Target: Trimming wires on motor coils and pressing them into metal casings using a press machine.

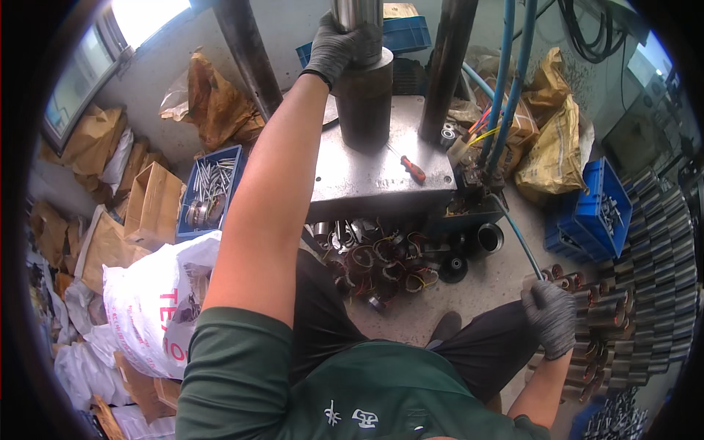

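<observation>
1. Head view shows the left hand (339,45), in a grey knit glove, at the top centre of the frame, its fingers (357,42) wrapped around a shiny steel ram (357,16) just above a dark cylindrical sleeve (364,103). The grasp looks firm; the outstretched arm suggests the hand is steadying or guiding the ram over the sleeve.
2. That sleeve stands upright on the grey metal press table (381,180), directly below the clenched fingers and touching the lower edge of the glove.
3. Toward the lower right of the frame, the right hand (551,317), also gloved, is lowered onto a row of copper-wound stators (590,312) stacked beside the person's knee. Its fingers curl downward over one of them, but I cannot tell whether they actually grip it or merely rest on it.
4. A red-handled screwdriver (413,169) lies loose on the table, to the right of the sleeve, within easy reach.
5. Below the table, at frame centre, wired coils (381,260) lie heaped on the floor; a blue crate (211,192) of metal shafts sits at centre left.
</observation>
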The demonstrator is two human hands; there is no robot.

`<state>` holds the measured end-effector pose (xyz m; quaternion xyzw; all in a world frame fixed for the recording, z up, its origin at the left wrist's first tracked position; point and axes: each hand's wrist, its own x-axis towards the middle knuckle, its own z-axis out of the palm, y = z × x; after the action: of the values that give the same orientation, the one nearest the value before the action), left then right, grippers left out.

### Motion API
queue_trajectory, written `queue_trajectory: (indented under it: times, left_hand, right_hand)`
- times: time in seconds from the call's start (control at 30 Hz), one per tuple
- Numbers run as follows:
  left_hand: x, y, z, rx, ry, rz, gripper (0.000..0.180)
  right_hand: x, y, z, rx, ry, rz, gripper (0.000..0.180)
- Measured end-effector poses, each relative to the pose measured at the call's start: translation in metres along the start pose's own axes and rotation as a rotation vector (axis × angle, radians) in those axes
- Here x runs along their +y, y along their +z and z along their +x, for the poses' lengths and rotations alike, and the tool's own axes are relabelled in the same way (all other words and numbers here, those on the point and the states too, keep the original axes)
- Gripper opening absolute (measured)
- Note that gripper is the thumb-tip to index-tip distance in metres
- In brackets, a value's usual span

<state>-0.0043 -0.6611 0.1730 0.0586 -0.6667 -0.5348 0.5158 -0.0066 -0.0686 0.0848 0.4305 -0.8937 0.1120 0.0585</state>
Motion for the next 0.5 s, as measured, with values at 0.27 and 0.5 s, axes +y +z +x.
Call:
queue_trajectory:
  times: [0.27,0.5]
  left_hand:
    - [-0.006,-0.017,0.008,0.071,-0.062,0.222,0.060]
    - [-0.010,-0.012,0.006,0.051,-0.001,0.104,0.051]
  right_hand:
    - [-0.001,0.000,0.000,0.035,0.001,0.019,0.020]
    - [0.000,0.000,-0.001,0.016,-0.002,0.006,0.022]
